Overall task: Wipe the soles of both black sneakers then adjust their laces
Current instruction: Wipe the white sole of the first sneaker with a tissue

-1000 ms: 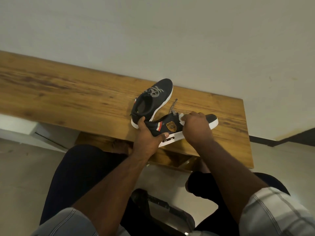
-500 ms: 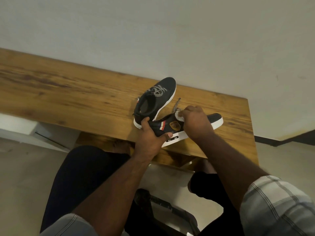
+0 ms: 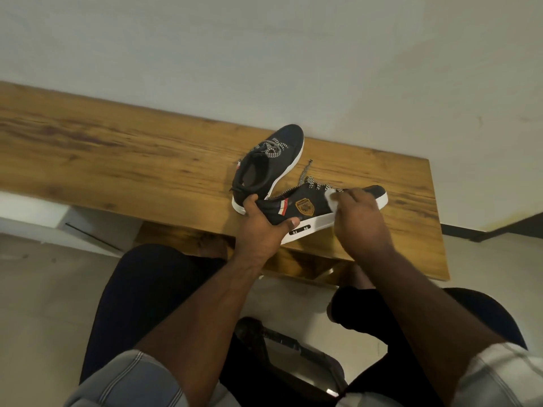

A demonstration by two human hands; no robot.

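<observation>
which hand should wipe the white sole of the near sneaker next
Right. The right hand already holds the white cloth just above the near sneaker's sole, while the left hand grips its heel.

A person sits at a wooden table (image 3: pixel 117 160) set against a pale wall; the left hand (image 3: pixel 261 227) grips the heel of the near sneaker (image 3: pixel 311 208), thumb over its collar, fingers under its white sole; the right hand (image 3: pixel 357 218) presses a white cloth (image 3: pixel 332 199) against that sneaker's side by the checked laces (image 3: pixel 314 183); the far sneaker (image 3: pixel 270 163) stands upright on the table just behind, its heel touching the near one; dark trousers and striped sleeves fill the foreground.
</observation>
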